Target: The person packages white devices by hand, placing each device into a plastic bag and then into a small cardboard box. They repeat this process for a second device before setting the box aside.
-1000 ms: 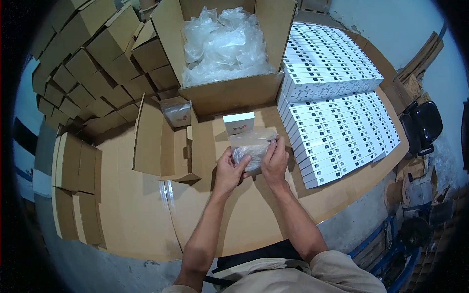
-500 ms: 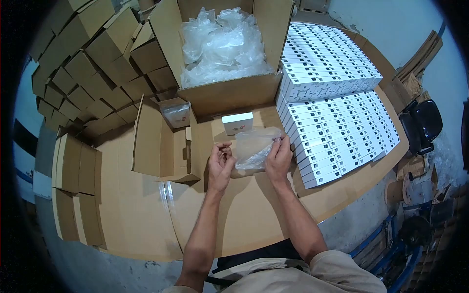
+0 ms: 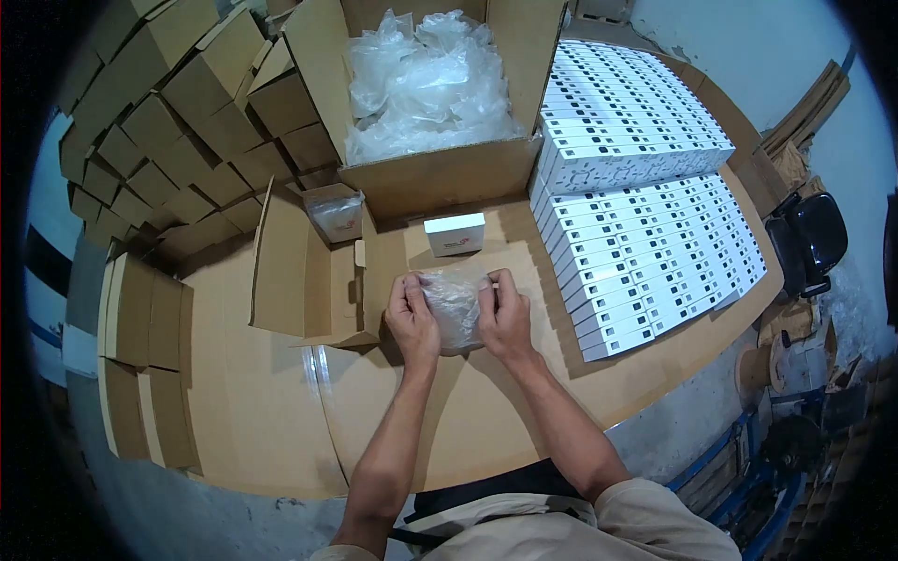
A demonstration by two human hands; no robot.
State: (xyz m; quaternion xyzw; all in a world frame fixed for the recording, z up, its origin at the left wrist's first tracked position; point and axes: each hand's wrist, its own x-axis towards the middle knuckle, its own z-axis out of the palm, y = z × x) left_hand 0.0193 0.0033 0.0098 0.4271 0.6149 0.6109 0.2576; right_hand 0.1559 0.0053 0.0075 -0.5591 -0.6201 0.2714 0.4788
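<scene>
A clear plastic bag (image 3: 455, 313) hangs between my two hands over the cardboard-covered table. My left hand (image 3: 412, 313) pinches its left side, and my right hand (image 3: 505, 315) grips the opposite side. Just beyond the bag stands a small white box (image 3: 456, 235) with a red mark on its front. To the left, an open cardboard carton (image 3: 304, 290) holds a bagged white box (image 3: 339, 221) at its far end.
A large carton (image 3: 440, 178) full of crumpled plastic bags stands at the back. Rows of white boxes (image 3: 655, 271) are stacked along the right. Brown cartons (image 3: 178, 140) pile up at the back left, and several more (image 3: 145, 365) stand at the table's left edge.
My left hand has taken hold of the bag's left side. The bag and my right hand have shifted left. The white box beyond has stayed in place.
</scene>
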